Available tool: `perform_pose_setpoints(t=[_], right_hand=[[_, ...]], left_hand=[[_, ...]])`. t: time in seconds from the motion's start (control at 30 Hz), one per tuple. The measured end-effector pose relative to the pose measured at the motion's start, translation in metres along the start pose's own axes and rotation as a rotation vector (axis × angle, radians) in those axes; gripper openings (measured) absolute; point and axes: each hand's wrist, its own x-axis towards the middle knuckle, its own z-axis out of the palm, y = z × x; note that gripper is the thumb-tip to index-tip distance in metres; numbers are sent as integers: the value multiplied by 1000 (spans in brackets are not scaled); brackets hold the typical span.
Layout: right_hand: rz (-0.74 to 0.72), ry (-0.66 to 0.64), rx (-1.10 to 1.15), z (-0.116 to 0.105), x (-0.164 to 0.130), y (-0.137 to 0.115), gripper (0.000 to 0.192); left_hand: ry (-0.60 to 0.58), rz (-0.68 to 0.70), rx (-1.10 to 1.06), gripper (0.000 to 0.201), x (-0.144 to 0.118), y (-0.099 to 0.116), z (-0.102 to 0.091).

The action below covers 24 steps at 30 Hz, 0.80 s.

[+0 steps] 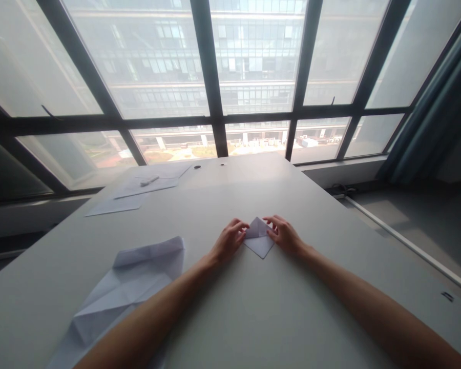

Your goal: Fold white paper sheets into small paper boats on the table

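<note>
A small folded piece of white paper (259, 245) lies on the white table in front of me, one corner pointing toward me and another away. Its upper part shows a crease down the middle and a horizontal fold edge below. My left hand (232, 239) grips its left corner between thumb and fingers. On the opposite side, my right hand (286, 234) has its thumb and fingers closed on the right corner. Left of my left forearm rests a larger creased sheet of paper (138, 279), partly unfolded and partly hidden by that arm.
Flat sheets of paper (115, 206) lie at the table's far left, with a small pale object (149, 181) on them. Two round holes are near the far edge. A small dark item (447, 296) sits at the right edge. Windows and a blue curtain (426, 113) stand beyond.
</note>
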Motion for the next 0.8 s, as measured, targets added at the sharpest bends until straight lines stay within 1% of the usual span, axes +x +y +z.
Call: perform_pose_setpoints(t=[0.07,0.13,0.2,0.27,0.33,0.4,0.53,0.67,0.73,0.8], right_hand=[[-55,-16,-58,0,0,1,38],[-118,-37,-132,-1,-1,0,44],[-177,-85,-187,-1,-1,-2,50],[-220,-151,-204,-1,-1,-4,47],[-228,-195,-201,-1,-1,-5,39],[-214,-200,-204,-1,0,-7,36],[-201,-194,-219,-2,0,-10,34],[-202,-213,-233,-4,-1,-11,35],[-219,-225,-227,-4,-2,-10,36],[-233,-241,-206,-5,-2,-10,35]], left_hand=[[-36,27,22,19,-1,0,0],[-57,37,63,20,-1,2,1],[-63,35,108,21,-1,4,1],[-68,29,151,22,-1,6,0],[-78,26,182,22,-1,7,-1],[-85,23,198,24,-1,7,-1],[-81,-10,203,33,-1,3,-2],[-74,-33,229,37,-1,4,-2],[-78,-26,259,36,-1,7,-3],[-81,-21,294,31,-1,10,-3]])
